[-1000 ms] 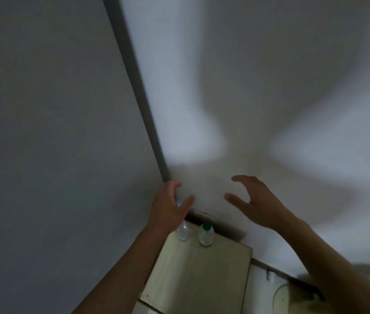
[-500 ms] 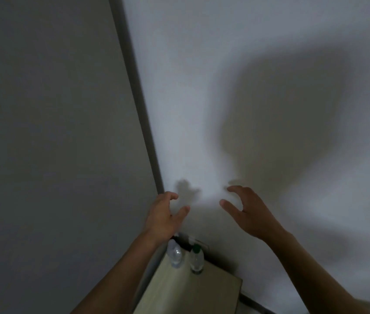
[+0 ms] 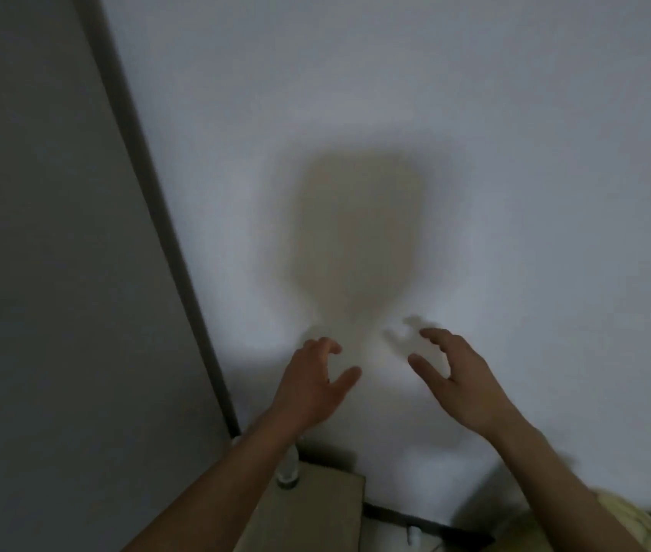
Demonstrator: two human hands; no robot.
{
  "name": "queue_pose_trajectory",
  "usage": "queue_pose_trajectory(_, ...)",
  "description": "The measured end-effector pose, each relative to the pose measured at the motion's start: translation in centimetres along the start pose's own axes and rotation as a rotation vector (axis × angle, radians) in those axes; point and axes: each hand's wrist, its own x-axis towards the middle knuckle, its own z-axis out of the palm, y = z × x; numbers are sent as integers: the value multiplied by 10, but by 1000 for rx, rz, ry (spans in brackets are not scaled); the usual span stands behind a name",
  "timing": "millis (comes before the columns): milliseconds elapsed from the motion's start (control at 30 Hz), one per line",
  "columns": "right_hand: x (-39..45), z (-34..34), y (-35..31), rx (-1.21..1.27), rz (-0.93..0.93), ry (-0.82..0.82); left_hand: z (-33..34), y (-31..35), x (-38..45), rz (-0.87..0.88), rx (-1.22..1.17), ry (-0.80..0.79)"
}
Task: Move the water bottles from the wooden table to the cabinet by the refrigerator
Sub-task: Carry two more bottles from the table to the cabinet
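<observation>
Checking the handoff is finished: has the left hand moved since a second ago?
Yes: the left hand has risen away from the cabinet top, empty.

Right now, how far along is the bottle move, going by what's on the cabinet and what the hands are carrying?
Done: one clear plastic water bottle stands on the light wooden cabinet top beside the grey refrigerator side, partly hidden by the left forearm; whether more stand there cannot be told. In hand: nothing; the left hand and right hand hover empty, fingers loosely curled. Left: unknown, since the wooden table is out of view.
</observation>
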Motion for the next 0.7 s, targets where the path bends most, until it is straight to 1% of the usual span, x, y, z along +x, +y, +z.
queue_pose_trajectory(133,-69,-27,-1,-121,167,143,18,38,-5,215,-70,-116)
queue_pose_trajectory(333,-180,-77,-15,-253,431,262,54,98,-30,436,-162,-348)
queue_pose_trajectory(433,-234,-97,-19,-315,512,346,70,134,-61,520,-207,-450)
queue_pose_trajectory(500,-269,-106,-21,-336,556,418,81,159,-84,608,-194,-502)
queue_pose_trajectory(600,-328,-119,-20,-321,624,530,97,200,-121,710,-170,-564)
queue_pose_trajectory(700,-386,-133,-17,-310,692,603,113,241,-160,798,-151,-620)
